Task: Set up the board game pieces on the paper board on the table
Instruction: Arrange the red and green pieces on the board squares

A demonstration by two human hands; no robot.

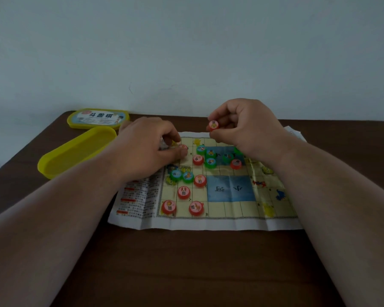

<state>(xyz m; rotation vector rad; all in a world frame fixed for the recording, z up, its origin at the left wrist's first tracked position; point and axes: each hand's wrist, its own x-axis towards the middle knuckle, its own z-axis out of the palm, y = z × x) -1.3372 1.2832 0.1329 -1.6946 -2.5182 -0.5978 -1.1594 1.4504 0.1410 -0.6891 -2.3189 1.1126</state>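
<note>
Right hand (242,127) raised above paper board (231,209), pinching a red piece (213,125); left hand (149,147) low, fingertips pinching another red piece (183,148) on board.

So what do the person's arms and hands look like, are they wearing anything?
Both arms are bare as far up as the picture shows: no sleeves in sight. The left hand and the right hand wear no gloves, and I can see no rings, watch or bracelet on either wrist. No marks or bandages show. The light is dim, so small details could be missed.
</note>
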